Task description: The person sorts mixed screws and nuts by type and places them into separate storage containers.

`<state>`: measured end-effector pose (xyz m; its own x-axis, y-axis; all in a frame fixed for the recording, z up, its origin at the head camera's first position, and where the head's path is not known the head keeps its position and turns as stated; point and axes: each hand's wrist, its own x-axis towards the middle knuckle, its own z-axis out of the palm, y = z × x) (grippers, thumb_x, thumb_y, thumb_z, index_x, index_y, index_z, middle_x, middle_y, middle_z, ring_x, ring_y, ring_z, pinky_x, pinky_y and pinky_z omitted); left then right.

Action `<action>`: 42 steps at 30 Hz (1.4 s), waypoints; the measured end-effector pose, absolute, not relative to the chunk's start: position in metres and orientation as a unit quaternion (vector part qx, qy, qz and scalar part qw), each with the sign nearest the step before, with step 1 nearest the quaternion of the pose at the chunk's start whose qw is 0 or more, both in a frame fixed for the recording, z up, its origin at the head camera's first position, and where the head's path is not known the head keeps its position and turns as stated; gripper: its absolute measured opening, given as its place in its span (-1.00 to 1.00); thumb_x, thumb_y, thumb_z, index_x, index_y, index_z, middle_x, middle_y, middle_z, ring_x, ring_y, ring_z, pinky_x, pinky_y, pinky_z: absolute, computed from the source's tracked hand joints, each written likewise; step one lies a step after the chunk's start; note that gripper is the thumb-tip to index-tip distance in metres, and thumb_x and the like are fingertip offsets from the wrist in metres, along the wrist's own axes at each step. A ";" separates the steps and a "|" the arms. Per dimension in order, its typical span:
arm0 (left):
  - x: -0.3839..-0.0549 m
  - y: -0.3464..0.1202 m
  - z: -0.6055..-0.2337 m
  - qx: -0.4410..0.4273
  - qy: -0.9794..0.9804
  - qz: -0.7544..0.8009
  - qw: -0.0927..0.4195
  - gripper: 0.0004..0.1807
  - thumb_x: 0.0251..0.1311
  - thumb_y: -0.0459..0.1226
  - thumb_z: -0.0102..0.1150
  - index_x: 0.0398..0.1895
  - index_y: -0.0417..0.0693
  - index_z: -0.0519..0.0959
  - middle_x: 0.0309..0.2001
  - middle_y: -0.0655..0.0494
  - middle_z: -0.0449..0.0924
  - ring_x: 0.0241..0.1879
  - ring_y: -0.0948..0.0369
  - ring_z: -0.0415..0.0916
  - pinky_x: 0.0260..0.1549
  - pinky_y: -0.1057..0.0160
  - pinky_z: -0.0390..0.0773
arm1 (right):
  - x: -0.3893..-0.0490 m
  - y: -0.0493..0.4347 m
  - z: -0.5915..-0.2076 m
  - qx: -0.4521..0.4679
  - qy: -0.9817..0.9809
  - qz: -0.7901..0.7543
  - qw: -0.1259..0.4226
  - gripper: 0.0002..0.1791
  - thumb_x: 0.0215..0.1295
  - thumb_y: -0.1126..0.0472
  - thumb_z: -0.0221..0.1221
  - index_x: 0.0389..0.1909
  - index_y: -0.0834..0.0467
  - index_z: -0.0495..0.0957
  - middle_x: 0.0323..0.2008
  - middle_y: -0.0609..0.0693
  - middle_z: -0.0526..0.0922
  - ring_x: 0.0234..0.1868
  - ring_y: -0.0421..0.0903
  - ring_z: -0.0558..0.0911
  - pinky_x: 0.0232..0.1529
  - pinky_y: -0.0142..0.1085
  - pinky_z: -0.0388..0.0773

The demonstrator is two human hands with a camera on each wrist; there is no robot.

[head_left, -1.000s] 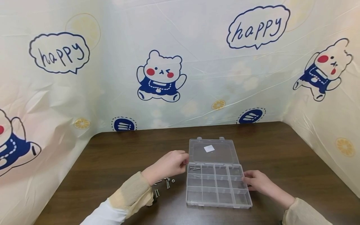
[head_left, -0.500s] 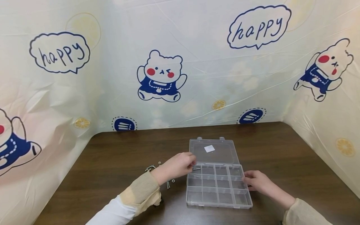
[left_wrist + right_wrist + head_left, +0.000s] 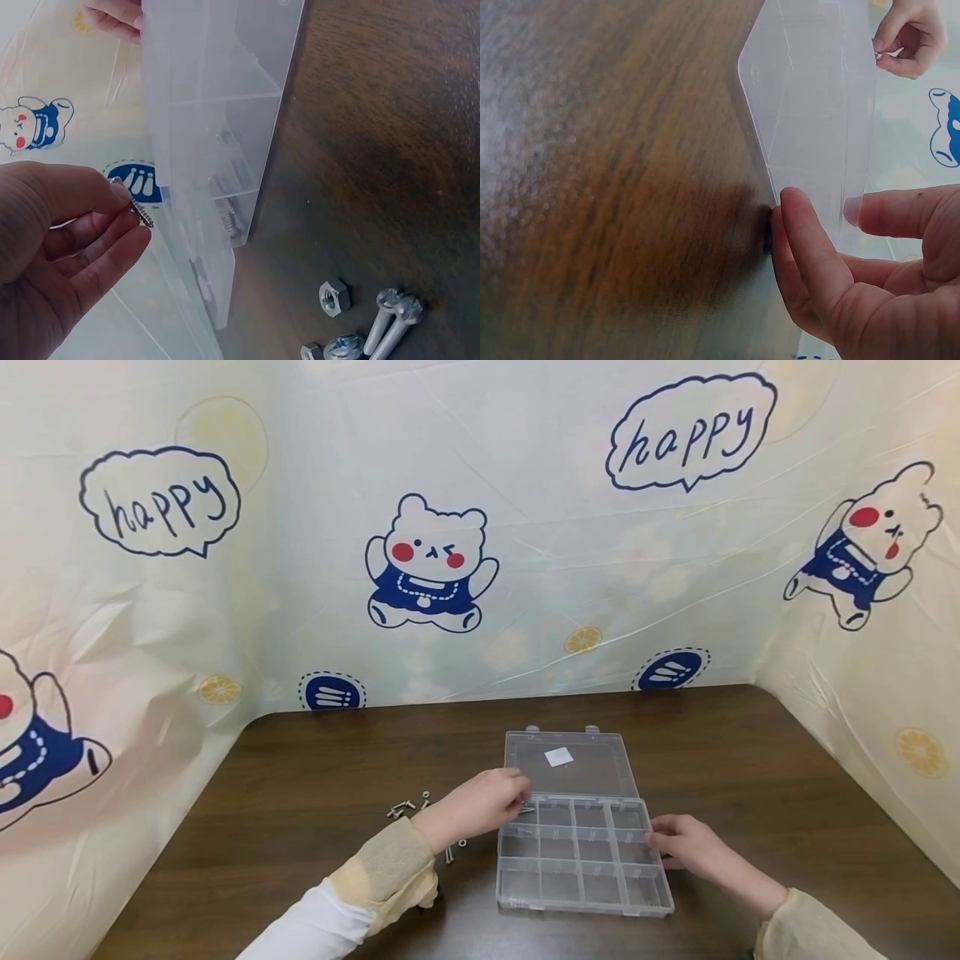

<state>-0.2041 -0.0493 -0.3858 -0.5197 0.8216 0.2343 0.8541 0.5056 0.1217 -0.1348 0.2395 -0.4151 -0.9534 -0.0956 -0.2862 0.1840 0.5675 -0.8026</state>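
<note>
My left hand (image 3: 483, 803) pinches a small threaded screw (image 3: 141, 213) between thumb and fingertips. It hovers over the far left compartment of a clear plastic compartment box (image 3: 558, 862). Screws (image 3: 229, 210) lie inside that corner, seen through the box wall in the left wrist view. On the opposite side, my right hand (image 3: 693, 847) grips the box's right edge, its thumb (image 3: 853, 211) at the rim and the other fingers along the outer wall. The open lid (image 3: 600, 768) lies back flat on the table, a white label (image 3: 558, 757) on it.
Left of the box, loose bolts (image 3: 394, 322) and nuts (image 3: 334, 298) are scattered on the dark wooden table (image 3: 322, 777). My left forearm passes in front of part of them. A printed curtain (image 3: 540, 543) surrounds the table's back and sides.
My left hand has shifted right, from beside the box to above its far left compartment, uncovering some bolts behind the wrist. The right hand and the box have stayed put.
</note>
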 end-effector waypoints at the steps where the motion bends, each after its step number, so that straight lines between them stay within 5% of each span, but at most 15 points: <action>1: -0.204 -0.049 -0.386 -0.485 -0.864 -0.111 0.076 -0.90 -0.02 -0.45 0.13 -0.42 -0.12 0.54 -0.42 0.11 0.49 -0.41 0.28 0.48 -0.41 0.45 0.45 | -0.135 0.240 -0.415 0.025 0.872 -0.465 0.150 -0.62 0.21 0.37 0.00 -0.09 0.63 0.34 -0.23 0.33 0.54 -0.19 0.10 0.58 -0.30 -0.16 0.57; 23: -0.205 -0.075 -0.383 -0.480 -0.866 -0.107 0.087 -0.90 0.00 -0.44 0.15 -0.47 -0.05 0.53 -0.45 0.19 0.49 -0.46 0.33 0.46 -0.44 0.43 0.45 | -0.136 0.239 -0.416 0.024 0.871 -0.467 0.150 -0.62 0.21 0.36 0.00 -0.08 0.63 0.34 -0.21 0.36 0.53 -0.18 0.12 0.58 -0.29 -0.15 0.57; 42: -0.205 -0.118 -0.372 -0.425 -0.902 -0.072 0.019 -0.94 0.00 -0.36 0.18 -0.47 0.01 0.55 -0.46 0.26 0.53 -0.46 0.35 0.44 -0.46 0.34 0.47 | -0.133 0.241 -0.417 0.012 0.861 -0.487 0.146 -0.60 0.19 0.37 -0.01 -0.09 0.66 0.32 -0.23 0.38 0.53 -0.15 0.15 0.56 -0.28 -0.14 0.57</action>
<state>-0.2055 -0.1183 -0.3720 -0.6374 0.7647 0.0945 0.7700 0.6278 0.1137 -0.1334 0.2414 -0.4166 -0.9573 -0.1219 -0.2620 0.1615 0.5262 -0.8349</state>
